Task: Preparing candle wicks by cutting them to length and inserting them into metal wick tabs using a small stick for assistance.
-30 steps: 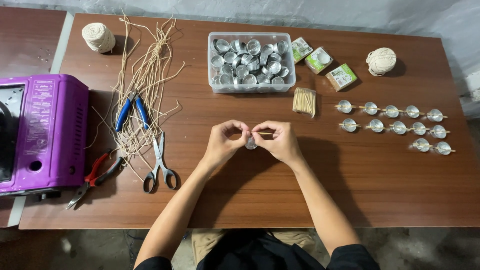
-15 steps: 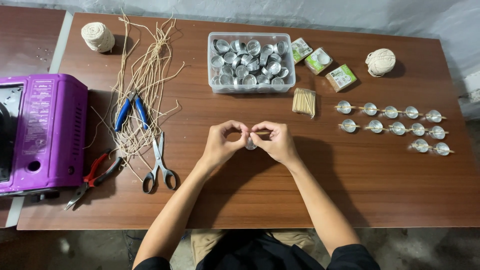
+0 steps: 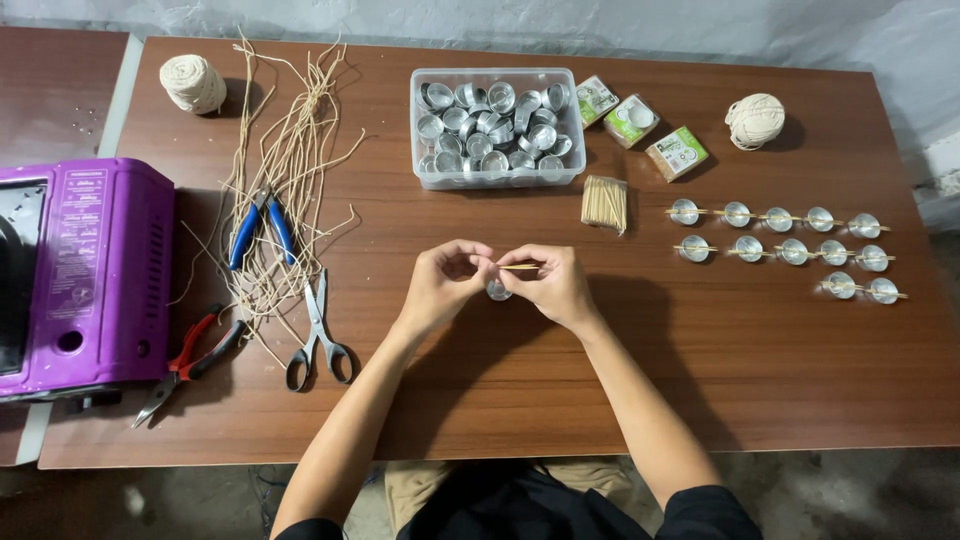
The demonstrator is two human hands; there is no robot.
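My left hand (image 3: 443, 285) and my right hand (image 3: 553, 285) meet over the middle of the brown table (image 3: 700, 370). Between their fingertips they pinch a thin wooden stick (image 3: 519, 267) lying across a small metal cup (image 3: 497, 291), which is mostly hidden by the fingers. Whether a wick hangs from the stick I cannot tell. To the right stand three rows of finished metal cups (image 3: 780, 247), each with a stick across its top.
A clear tub of empty metal cups (image 3: 497, 125) sits at the back, with a bundle of sticks (image 3: 604, 203) and small boxes (image 3: 677, 153) beside it. Two twine balls (image 3: 194, 82), cut twine strands (image 3: 285, 170), blue pliers (image 3: 257, 224), scissors (image 3: 318, 330), red pliers (image 3: 190, 355) and a purple stove (image 3: 75, 270) lie left.
The hands have barely moved; the fingers shifted slightly on the stick and cup. The view drifted a little downward.
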